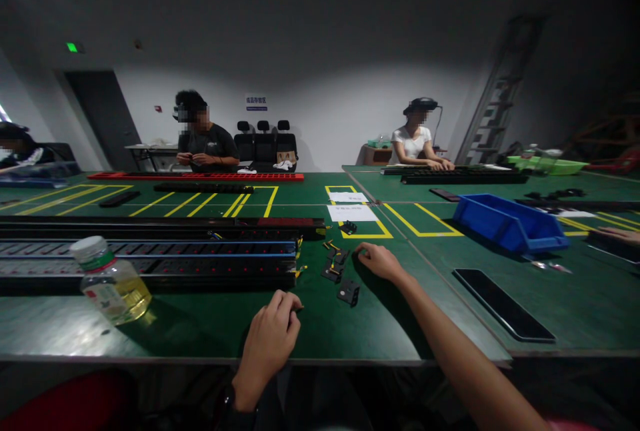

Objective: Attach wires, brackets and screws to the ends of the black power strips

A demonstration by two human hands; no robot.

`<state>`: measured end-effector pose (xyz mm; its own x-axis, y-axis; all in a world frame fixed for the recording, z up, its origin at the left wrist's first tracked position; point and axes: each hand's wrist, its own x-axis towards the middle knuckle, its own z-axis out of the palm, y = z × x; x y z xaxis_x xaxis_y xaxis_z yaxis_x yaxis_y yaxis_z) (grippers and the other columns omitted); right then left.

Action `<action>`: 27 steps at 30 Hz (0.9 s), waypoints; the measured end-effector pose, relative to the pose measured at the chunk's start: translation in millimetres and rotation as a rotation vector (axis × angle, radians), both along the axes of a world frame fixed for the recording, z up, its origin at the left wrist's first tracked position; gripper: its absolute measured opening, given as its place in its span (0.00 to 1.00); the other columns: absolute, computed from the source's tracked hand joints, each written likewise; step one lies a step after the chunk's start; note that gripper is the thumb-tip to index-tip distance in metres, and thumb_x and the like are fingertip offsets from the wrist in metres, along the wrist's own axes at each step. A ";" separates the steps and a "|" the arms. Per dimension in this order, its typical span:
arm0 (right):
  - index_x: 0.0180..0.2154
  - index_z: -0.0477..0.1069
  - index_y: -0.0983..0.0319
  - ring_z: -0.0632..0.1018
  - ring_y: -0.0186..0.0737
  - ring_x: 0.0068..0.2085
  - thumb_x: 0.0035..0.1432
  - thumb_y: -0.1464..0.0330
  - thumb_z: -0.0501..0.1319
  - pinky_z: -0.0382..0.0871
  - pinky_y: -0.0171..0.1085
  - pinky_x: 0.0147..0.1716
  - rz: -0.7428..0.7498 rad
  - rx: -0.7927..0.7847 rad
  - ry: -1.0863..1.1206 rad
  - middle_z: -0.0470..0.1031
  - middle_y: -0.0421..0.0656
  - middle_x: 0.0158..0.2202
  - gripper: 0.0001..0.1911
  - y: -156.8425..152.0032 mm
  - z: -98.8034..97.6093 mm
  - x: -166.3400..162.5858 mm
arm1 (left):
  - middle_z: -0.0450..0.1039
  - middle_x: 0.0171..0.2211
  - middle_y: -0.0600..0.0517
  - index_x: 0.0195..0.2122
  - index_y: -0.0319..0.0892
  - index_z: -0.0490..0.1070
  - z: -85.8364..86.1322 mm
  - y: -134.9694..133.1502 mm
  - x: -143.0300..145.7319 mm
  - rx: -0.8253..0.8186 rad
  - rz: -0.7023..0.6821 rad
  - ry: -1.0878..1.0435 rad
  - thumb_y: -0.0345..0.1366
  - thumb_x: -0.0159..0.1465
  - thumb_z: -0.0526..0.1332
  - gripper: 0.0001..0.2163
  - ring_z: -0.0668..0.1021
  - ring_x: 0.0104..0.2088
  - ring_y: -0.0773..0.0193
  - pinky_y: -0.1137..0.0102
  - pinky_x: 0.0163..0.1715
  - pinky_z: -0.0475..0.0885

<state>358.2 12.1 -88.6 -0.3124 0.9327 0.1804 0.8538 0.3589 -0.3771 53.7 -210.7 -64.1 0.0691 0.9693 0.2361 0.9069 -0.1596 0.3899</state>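
Note:
My left hand (270, 331) rests low over the green table near its front edge, fingers curled in. A small dark bit shows at its fingertips, too small to name. My right hand (380, 261) is farther forward, its fingers bent together just right of the loose black parts; anything inside them is hidden. Between the hands lie a flat black plastic piece (349, 292) and more black pieces (334, 264) with yellow bits. Another small black part (349, 227) lies beyond, by the white paper sheets (353, 213). Long black rails (210, 270) with red dots run off to the left.
A bottle of yellow liquid (115, 284) stands at front left. To the right are a blue bin (510, 224) and a black phone (503, 304). Across the table, one person (210, 141) sits behind a red rail (200, 176), another (413, 144) behind black rails (465, 176).

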 end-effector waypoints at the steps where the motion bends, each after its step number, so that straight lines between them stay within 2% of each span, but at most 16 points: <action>1: 0.50 0.81 0.56 0.82 0.48 0.38 0.65 0.67 0.59 0.59 0.37 0.32 -0.001 0.000 0.000 0.84 0.46 0.36 0.15 0.0 -0.1 0.0 | 0.76 0.46 0.51 0.46 0.48 0.72 0.1 0.0 0.1 -0.001 0.002 0.002 0.26 0.71 0.54 0.11 0.81 0.44 0.61 0.67 0.47 0.72; 8: 0.50 0.81 0.57 0.82 0.49 0.40 0.65 0.68 0.58 0.60 0.38 0.33 -0.002 0.000 -0.007 0.84 0.47 0.40 0.17 1.3 -1.4 -0.6 | 0.76 0.46 0.52 0.46 0.47 0.73 0.0 0.3 0.2 0.002 -0.003 0.005 0.28 0.72 0.54 0.10 0.81 0.44 0.60 0.66 0.47 0.72; 27: 0.50 0.81 0.56 0.82 0.50 0.40 0.65 0.68 0.58 0.60 0.38 0.33 0.002 0.011 -0.005 0.84 0.47 0.38 0.17 1.2 -2.0 0.2 | 0.78 0.45 0.52 0.46 0.48 0.73 1.1 -0.8 0.5 0.029 -0.003 0.017 0.30 0.73 0.55 0.09 0.81 0.43 0.60 0.67 0.46 0.71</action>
<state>358.4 13.3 -90.6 -0.3147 0.9301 0.1891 0.8552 0.3643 -0.3687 54.3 -211.5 -63.0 0.0761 0.9619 0.2627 0.9131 -0.1731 0.3692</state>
